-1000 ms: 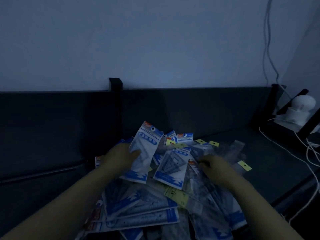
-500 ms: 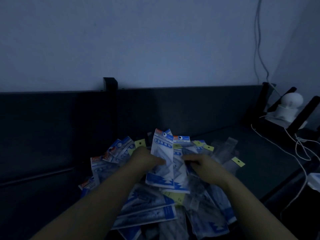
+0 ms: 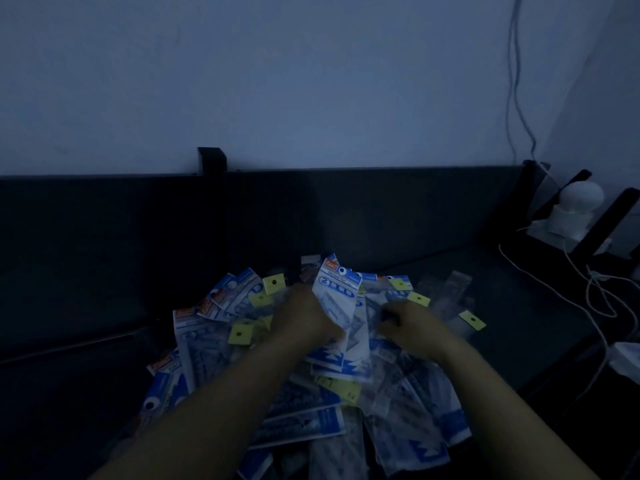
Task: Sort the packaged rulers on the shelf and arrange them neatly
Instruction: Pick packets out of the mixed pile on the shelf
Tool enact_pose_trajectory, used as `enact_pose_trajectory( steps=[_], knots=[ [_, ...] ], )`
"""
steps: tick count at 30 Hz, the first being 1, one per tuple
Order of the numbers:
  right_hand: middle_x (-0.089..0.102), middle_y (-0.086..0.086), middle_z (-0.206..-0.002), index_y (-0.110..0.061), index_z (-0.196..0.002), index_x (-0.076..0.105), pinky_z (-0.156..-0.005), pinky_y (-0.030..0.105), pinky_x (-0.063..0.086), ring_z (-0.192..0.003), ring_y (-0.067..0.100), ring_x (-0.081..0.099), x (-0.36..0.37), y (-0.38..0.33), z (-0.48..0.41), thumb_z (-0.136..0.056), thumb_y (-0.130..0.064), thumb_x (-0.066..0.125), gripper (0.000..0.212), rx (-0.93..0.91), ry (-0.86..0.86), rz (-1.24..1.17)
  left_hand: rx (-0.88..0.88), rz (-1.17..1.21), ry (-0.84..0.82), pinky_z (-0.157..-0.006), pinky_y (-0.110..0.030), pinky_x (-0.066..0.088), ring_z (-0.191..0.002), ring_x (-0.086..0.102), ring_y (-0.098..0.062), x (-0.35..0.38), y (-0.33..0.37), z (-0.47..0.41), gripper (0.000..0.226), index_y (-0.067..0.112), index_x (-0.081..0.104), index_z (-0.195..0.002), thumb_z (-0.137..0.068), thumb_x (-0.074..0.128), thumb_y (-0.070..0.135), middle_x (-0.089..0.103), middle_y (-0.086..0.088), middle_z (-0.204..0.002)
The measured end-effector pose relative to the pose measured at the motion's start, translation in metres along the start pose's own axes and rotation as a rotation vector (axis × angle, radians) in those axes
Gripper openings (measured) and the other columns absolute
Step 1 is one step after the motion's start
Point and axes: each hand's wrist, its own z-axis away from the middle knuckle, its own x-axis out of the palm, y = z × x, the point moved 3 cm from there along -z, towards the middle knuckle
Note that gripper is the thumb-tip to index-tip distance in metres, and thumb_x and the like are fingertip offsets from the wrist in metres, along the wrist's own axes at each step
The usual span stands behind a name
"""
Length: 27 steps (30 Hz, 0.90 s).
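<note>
Head view, dark shelf (image 3: 519,306), pale wall (image 3: 311,81)

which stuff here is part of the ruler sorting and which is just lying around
Part of the job:
- pile of packaged rulers
- upright blue-and-white ruler pack in the left hand
- right hand resting on the pile
- dark shelf

Just lying about:
- white round device at the far right
- white cables

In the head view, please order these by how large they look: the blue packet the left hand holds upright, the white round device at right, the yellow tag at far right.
1. Blue packet
2. White round device
3. Yellow tag
Nearness to the camera enlarges the packet.
</note>
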Motion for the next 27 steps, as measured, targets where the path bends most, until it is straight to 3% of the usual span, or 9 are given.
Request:
enact_pose_trajectory(
  steps=[3, 6, 8, 11, 15, 18, 23, 25, 27],
  knots=[
    [0.066, 0.009, -0.092, -0.013, -0.095, 0.065, -0.067, 0.033, 0.049, -0.081, 0.022, 0.062, -0.002, -0.008, 0.004, -0.086, -0.021, 0.056, 0.016, -0.023, 0.007, -0.164, -0.036, 0.003, -0.013, -0.089, -0.039, 0.051, -0.117, 0.053, -0.029, -0.004, 0.000, 0.002, 0.096, 0.005, 0.031, -0.139, -0.063, 0.086, 0.026, 0.049, -0.010, -0.133],
    [0.066, -0.003, -0.084, -0.016, -0.093, 0.065, -0.061, 0.022, 0.044, -0.073, 0.009, 0.057, -0.002, -0.017, 0.005, -0.089, -0.015, 0.061, 0.006, -0.031, 0.041, -0.369, -0.045, 0.026, -0.019, -0.086, -0.039, 0.051, -0.116, 0.053, -0.031, -0.007, -0.001, 0.006, 0.093, 0.005, 0.032, -0.138, -0.064, 0.086, 0.024, 0.049, -0.011, -0.133],
    [0.064, -0.007, -0.083, -0.011, -0.102, 0.064, -0.065, 0.019, 0.046, -0.073, 0.005, 0.057, -0.001, -0.020, 0.002, -0.089, -0.008, 0.061, 0.014, -0.019, 0.092, -0.502, -0.048, 0.055, -0.002, -0.083, -0.037, 0.050, -0.115, 0.054, -0.031, -0.009, -0.002, 0.008, 0.087, 0.007, 0.037, -0.133, -0.064, 0.086, 0.023, 0.052, -0.011, -0.130],
    [0.063, -0.001, -0.083, -0.007, -0.106, 0.061, -0.060, 0.013, 0.044, -0.072, 0.008, 0.056, -0.003, -0.027, -0.001, -0.083, 0.004, 0.060, 0.025, -0.004, 0.181, -0.648, -0.052, 0.146, 0.009, -0.079, -0.035, 0.050, -0.109, 0.058, -0.029, -0.012, -0.007, 0.009, 0.079, 0.006, 0.046, -0.125, -0.059, 0.087, 0.024, 0.058, -0.011, -0.123],
    [0.064, 0.005, -0.088, -0.007, -0.099, 0.064, -0.061, 0.013, 0.047, -0.076, 0.013, 0.058, -0.012, -0.038, -0.003, -0.081, 0.005, 0.065, 0.021, -0.040, 0.234, -0.799, -0.033, 0.334, -0.005, -0.074, -0.033, 0.051, -0.102, 0.060, -0.026, -0.017, -0.014, 0.011, 0.078, 0.004, 0.050, -0.120, -0.057, 0.088, 0.027, 0.060, -0.007, -0.119],
    [0.065, 0.006, -0.089, -0.008, -0.095, 0.065, -0.062, 0.022, 0.051, -0.075, 0.015, 0.061, -0.014, -0.047, -0.004, -0.081, 0.004, 0.067, 0.018, -0.007, 0.204, -0.967, -0.033, 0.505, -0.016, -0.070, -0.030, 0.052, -0.098, 0.063, -0.023, -0.019, -0.019, 0.012, 0.068, 0.004, 0.056, -0.121, -0.063, 0.088, 0.017, 0.064, -0.009, -0.119],
    [0.060, 0.009, -0.105, -0.007, -0.114, 0.057, -0.074, 0.038, 0.055, -0.088, 0.025, 0.062, -0.016, -0.052, -0.005, -0.082, -0.011, 0.071, 0.035, 0.100, 0.195, -1.061, -0.076, 0.619, -0.008, -0.079, -0.036, 0.057, -0.094, 0.067, -0.023, -0.027, -0.023, 0.017, 0.063, 0.006, 0.059, -0.116, -0.061, 0.088, 0.017, 0.068, -0.008, -0.111],
    [0.067, 0.016, -0.101, -0.004, -0.105, 0.063, -0.083, 0.048, 0.056, -0.090, 0.033, 0.065, -0.019, -0.056, 0.003, -0.081, -0.018, 0.073, 0.030, 0.120, 0.119, -1.094, -0.052, 0.634, -0.009, -0.064, -0.021, 0.055, -0.085, 0.065, -0.016, -0.034, -0.022, 0.021, 0.047, 0.005, 0.059, -0.113, -0.071, 0.082, 0.011, 0.068, -0.005, -0.101],
    [0.071, 0.019, -0.090, -0.003, -0.090, 0.067, -0.077, 0.046, 0.057, -0.079, 0.032, 0.067, -0.024, -0.067, 0.013, -0.080, -0.016, 0.073, 0.017, 0.066, 0.043, -1.118, -0.017, 0.626, 0.003, -0.050, -0.011, 0.048, -0.075, 0.060, -0.008, -0.047, -0.018, 0.028, 0.032, 0.007, 0.060, -0.106, -0.078, 0.076, 0.010, 0.065, 0.001, -0.089]
  ],
)
